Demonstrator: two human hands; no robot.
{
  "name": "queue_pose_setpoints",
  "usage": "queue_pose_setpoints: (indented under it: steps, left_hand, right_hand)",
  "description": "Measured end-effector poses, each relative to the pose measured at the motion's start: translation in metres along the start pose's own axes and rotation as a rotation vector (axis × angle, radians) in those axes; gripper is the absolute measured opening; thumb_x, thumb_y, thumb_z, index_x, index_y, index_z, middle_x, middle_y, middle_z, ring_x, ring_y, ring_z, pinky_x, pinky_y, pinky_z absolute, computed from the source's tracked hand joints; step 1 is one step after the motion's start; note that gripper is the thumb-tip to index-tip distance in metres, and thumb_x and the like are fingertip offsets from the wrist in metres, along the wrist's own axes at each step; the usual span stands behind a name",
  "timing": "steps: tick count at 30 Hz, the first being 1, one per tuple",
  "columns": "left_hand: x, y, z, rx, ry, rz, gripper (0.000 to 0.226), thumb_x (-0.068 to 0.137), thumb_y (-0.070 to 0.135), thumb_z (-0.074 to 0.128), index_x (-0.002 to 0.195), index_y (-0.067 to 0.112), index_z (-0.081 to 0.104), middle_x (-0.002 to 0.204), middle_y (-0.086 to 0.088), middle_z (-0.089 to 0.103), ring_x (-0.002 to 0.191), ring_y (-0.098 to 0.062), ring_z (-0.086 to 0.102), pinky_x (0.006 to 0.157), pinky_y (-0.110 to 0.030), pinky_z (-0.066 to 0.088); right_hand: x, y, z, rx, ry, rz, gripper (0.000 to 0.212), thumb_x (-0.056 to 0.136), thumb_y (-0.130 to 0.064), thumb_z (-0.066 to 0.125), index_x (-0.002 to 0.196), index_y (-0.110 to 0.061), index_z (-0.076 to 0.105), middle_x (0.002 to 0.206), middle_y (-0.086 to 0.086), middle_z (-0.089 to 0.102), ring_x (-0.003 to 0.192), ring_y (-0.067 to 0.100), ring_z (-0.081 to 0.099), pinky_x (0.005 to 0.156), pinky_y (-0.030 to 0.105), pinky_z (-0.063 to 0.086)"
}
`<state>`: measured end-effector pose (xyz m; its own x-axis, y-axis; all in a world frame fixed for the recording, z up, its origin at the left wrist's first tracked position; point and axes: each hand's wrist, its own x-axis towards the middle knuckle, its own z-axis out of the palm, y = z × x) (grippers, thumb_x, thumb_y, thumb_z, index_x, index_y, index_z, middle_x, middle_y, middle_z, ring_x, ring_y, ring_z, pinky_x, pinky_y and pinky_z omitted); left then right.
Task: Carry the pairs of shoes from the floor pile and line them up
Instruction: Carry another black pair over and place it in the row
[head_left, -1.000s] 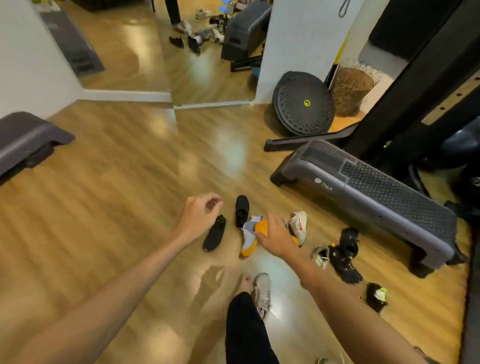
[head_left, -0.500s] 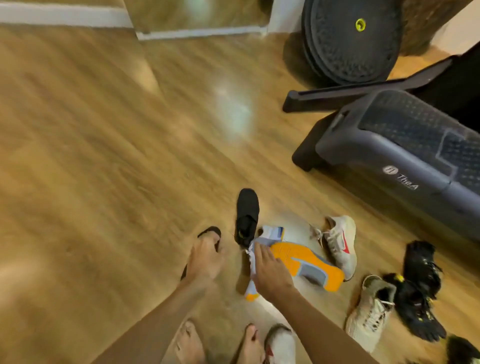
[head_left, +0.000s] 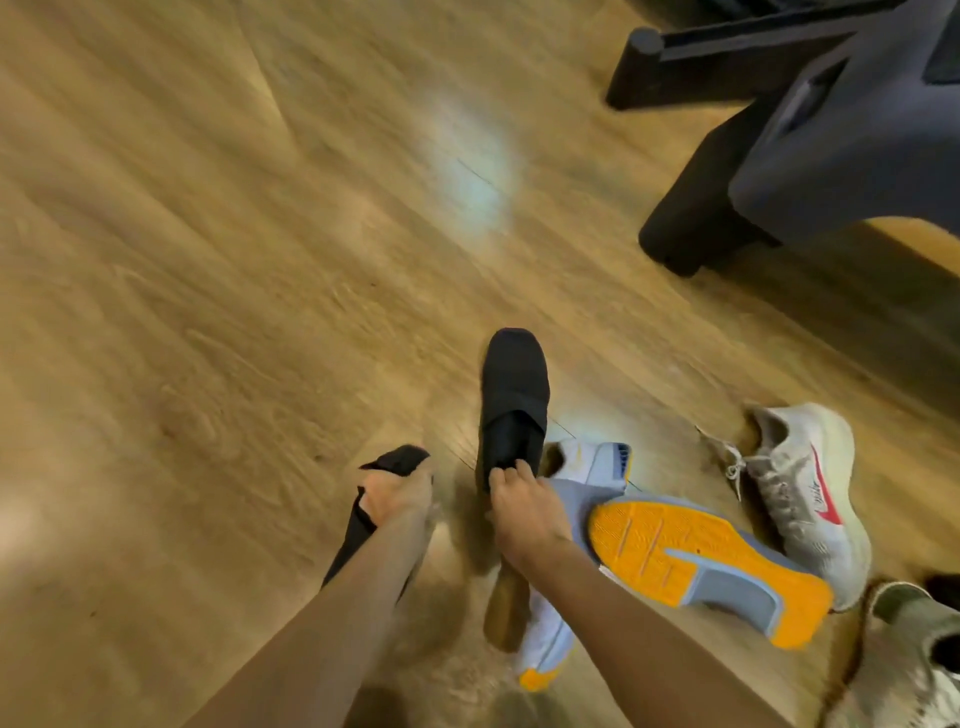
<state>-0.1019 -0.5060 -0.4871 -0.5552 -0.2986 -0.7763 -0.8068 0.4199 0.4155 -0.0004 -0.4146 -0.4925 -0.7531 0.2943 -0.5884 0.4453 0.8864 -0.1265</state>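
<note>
Right hand (head_left: 524, 512) moved off orange-soled shoe (head_left: 696, 561) to pinch second black slip-on (head_left: 511, 405), left hand (head_left: 397, 493) grips first black slip-on (head_left: 363, 519); nothing lined up yet.

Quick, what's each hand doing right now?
Left hand: grips one black shoe.
Right hand: fingers curl over the heel of the other black shoe.
</note>
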Motion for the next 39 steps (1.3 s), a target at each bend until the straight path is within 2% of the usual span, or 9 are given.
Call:
queue_pose_setpoints:
  steps: [4,8,12,17,20,24,29,33,39]
  left_hand:
    - [0.010,0.002,-0.008,0.184,0.012,0.070,0.033,0.085,0.019,0.071,0.113,0.002,0.064,0.085,-0.010,0.057,0.071,-0.024,0.060,0.065,-0.038,0.060]
    - [-0.012,0.014,-0.024,0.273,0.008,0.172,0.024,0.087,0.017,0.068,0.104,0.000,0.068,0.099,-0.017,0.065,0.091,-0.030,0.063,0.085,-0.038,0.055]
    - [-0.072,0.056,-0.057,0.204,-0.094,0.316,0.032,0.086,0.011,0.069,0.113,-0.005,0.064,0.099,-0.019,0.069,0.086,-0.034,0.069,0.070,-0.039,0.058]
    - [-0.186,0.174,-0.111,-0.152,-0.398,0.320,0.024,0.081,-0.017,0.057,0.101,-0.010,0.068,0.090,-0.013,0.071,0.078,-0.028,0.071,0.056,-0.022,0.056]
    - [-0.281,0.250,-0.145,-0.156,-0.574,0.421,0.020,0.083,0.000,0.068,0.103,-0.002,0.068,0.091,-0.010,0.071,0.086,-0.024,0.068,0.076,-0.030,0.057]
    - [-0.420,0.335,-0.199,-0.063,-0.634,0.576,0.016,0.090,0.019,0.066,0.095,0.004,0.066,0.089,-0.008,0.068,0.080,-0.018,0.066,0.058,-0.032,0.059]
    - [-0.579,0.396,-0.290,0.336,-0.670,1.295,0.023,0.086,0.032,0.061,0.077,0.012,0.064,0.069,0.007,0.063,0.071,-0.003,0.059,0.064,-0.024,0.044]
    - [-0.668,0.441,-0.345,0.854,-0.292,1.910,0.013,0.092,0.020,0.058,0.093,0.013,0.069,0.092,-0.004,0.070,0.095,-0.021,0.061,0.069,-0.030,0.041]
    - [-0.782,0.499,-0.409,0.812,-0.076,2.210,0.017,0.090,0.007,0.055,0.098,0.013,0.069,0.100,-0.009,0.068,0.100,-0.032,0.061,0.072,-0.040,0.050]
  right_hand:
    - [0.003,0.005,-0.019,0.136,-0.001,0.014,0.017,0.096,-0.012,0.052,0.112,-0.013,0.056,0.106,0.012,0.061,0.093,0.028,0.059,0.064,0.033,0.039]
    - [-0.004,0.016,-0.057,0.548,0.080,0.106,0.025,0.093,-0.008,0.056,0.074,-0.019,0.044,0.072,-0.003,0.040,0.074,0.026,0.041,0.050,0.024,0.025]
    - [-0.040,0.023,-0.129,0.966,0.196,0.239,0.010,0.090,0.001,0.058,0.095,0.009,0.059,0.089,0.021,0.064,0.079,0.036,0.065,0.063,0.031,0.056]
    - [-0.132,0.023,-0.249,1.219,0.397,0.225,0.014,0.087,-0.004,0.067,0.076,-0.008,0.060,0.069,0.000,0.061,0.068,0.016,0.056,0.057,0.016,0.042]
    - [-0.202,0.026,-0.341,1.410,0.555,0.236,0.011,0.085,-0.016,0.074,0.082,-0.009,0.067,0.072,0.010,0.067,0.067,0.013,0.059,0.057,0.017,0.045]
    - [-0.309,0.026,-0.469,1.493,0.784,0.201,0.015,0.079,-0.031,0.076,0.075,-0.018,0.068,0.065,-0.001,0.069,0.058,0.006,0.059,0.050,0.016,0.044]
    - [-0.446,0.010,-0.589,1.489,1.076,0.079,0.008,0.078,-0.020,0.076,0.078,-0.013,0.071,0.076,0.012,0.072,0.070,0.013,0.066,0.060,0.025,0.053]
    - [-0.531,-0.014,-0.653,1.370,1.246,-0.012,0.014,0.079,-0.025,0.077,0.075,-0.015,0.069,0.073,0.005,0.070,0.069,0.014,0.065,0.059,0.022,0.050]
    - [-0.603,-0.054,-0.716,1.165,1.507,-0.023,0.012,0.081,-0.026,0.070,0.073,-0.019,0.065,0.067,-0.007,0.066,0.064,0.003,0.060,0.059,0.017,0.047]
